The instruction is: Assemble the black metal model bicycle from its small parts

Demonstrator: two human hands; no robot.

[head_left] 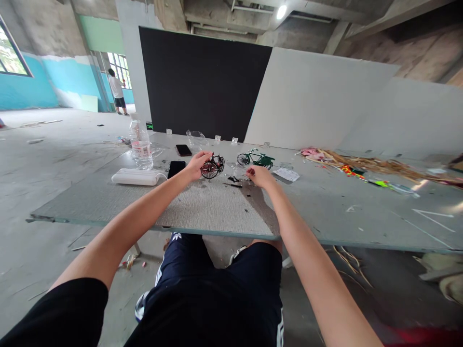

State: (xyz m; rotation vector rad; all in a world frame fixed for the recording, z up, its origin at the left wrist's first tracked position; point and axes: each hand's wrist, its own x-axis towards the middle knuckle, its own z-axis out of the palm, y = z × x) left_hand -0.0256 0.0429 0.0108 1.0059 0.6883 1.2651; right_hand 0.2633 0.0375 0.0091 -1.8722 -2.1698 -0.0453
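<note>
My left hand [198, 163] is closed on a small black model bicycle [212, 166], holding it upright by one end above the grey table [202, 207]. Just in front of a green model bicycle [256, 159], my right hand [257, 176] has its fingers pinched together; whatever is between them is too small to make out. Small black parts [233, 179] and a thin black stick [233, 185] lie on the tabletop between my hands. A printed paper slip [287, 174] rests to the right of the green bicycle.
On the left are a plastic bottle [141, 147], a white oblong device [135, 177] and two phones [183, 150]. Fibre strands [354, 163] and bright pieces lie at right. Black and white boards [206, 86] stand behind. A person [117, 92] stands far off, left.
</note>
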